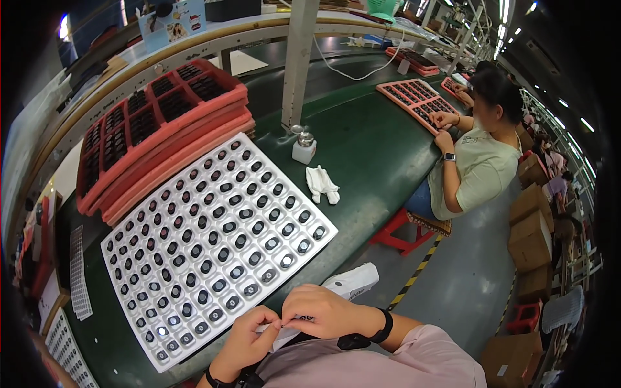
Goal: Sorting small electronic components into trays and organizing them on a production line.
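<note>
My left hand [249, 339] and my right hand [326, 310] meet close to my body, just off the near edge of the white tray. Thumb and fingertips are pinched together on both, tip to tip. Whatever lies between them is too small and covered to make out. Beyond them the white plastic tray [328, 227] rests on the green table [362, 139]. Its rows of pockets hold many small dark oval parts, some with shiny faces. Something white [352, 282] with dark print sticks out past my right hand at the table's edge.
Stacked red trays [169, 142] of dark parts rise at the left. A small bottle [304, 150] with a metal top and a crumpled white cloth [321, 183] lie beyond the white tray. A metal post [299, 64] stands behind. At right, a co-worker [482, 152] handles another red tray [414, 97].
</note>
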